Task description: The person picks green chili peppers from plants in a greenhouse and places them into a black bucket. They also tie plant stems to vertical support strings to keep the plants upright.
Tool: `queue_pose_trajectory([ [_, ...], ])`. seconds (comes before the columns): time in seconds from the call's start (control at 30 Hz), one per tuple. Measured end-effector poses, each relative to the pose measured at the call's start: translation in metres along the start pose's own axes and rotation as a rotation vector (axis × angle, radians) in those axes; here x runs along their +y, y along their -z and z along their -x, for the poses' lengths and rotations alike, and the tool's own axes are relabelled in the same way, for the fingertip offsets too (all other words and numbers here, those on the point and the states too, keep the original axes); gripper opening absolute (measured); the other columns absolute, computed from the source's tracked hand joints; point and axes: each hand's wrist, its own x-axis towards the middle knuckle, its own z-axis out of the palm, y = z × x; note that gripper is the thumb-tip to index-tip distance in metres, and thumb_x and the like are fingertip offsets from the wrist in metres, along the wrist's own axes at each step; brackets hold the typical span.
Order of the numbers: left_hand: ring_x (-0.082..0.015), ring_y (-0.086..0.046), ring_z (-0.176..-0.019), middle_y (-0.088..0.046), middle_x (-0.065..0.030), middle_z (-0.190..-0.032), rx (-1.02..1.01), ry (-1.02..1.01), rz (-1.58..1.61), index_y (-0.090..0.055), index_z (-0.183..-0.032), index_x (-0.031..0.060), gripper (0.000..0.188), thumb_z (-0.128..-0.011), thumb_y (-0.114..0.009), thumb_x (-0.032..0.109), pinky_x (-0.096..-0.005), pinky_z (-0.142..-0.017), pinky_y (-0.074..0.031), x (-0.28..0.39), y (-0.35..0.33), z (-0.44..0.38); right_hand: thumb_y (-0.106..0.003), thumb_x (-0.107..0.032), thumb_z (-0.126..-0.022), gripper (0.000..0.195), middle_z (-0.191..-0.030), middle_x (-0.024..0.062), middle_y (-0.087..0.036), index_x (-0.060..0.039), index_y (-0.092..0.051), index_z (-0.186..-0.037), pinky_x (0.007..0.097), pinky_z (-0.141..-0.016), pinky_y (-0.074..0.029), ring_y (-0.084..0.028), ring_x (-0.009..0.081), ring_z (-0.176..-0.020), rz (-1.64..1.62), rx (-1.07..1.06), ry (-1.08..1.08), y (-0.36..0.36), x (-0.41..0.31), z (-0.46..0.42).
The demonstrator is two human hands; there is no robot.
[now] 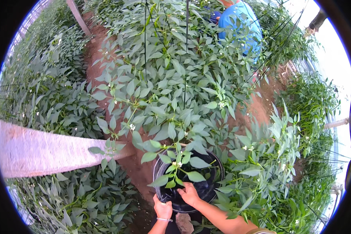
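A black plastic bucket (204, 206) stands in front of me, lined with what looks like dark plastic film. My left hand (163, 207) grips its near-left rim and wears a bracelet at the wrist. Over the bucket's opening is my right hand (188, 194), thumb and fingers partly spread; whether they pinch anything is hidden. Just above those fingers, a leafy pepper branch (178, 163) with small white flowers hangs across the bucket. Thin green pieces (212, 163) show inside, perhaps peppers or stems. Leaves and shadow hide most of the contents.
Dense pepper plants (169, 76) rise ahead, with dark support strings (145, 41) among them. A pale post (52, 149) juts in from the left. Bare soil paths (98, 58) run between rows. A person in a blue top (241, 26) is among plants at the upper right.
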Motion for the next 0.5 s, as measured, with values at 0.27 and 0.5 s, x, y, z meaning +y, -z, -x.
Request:
queue_pose_trajectory([
  [0.27, -0.0322, -0.059, -0.083, -0.061, -0.0173, -0.091, -0.123, 0.004, -0.149, -0.044, -0.118, 0.0016, 0.060, -0.067, -0.066, 0.024, -0.0408, -0.075, -0.047, -0.007, -0.084, -0.120, -0.062, -0.011, -0.083, 0.026, -0.098, 0.0114, -0.060, 0.0003, -0.056, -0.106, 0.0315, -0.080, -0.047, -0.059, 0.0219, -0.090, -0.138, 0.246, 0.155, 0.047, 0.008, -0.040],
  [0.5, -0.0333, -0.058, -0.088, -0.060, -0.0183, -0.098, -0.390, -0.132, -0.487, -0.041, -0.119, -0.0014, 0.066, -0.065, -0.068, 0.025, -0.0425, -0.081, -0.045, -0.001, -0.179, -0.197, -0.061, -0.009, -0.084, 0.028, -0.092, 0.0065, -0.058, -0.0003, -0.055, -0.110, 0.0282, -0.075, -0.045, -0.055, 0.0133, -0.085, -0.332, 0.410, 0.045, 0.055, 0.036, -0.067],
])
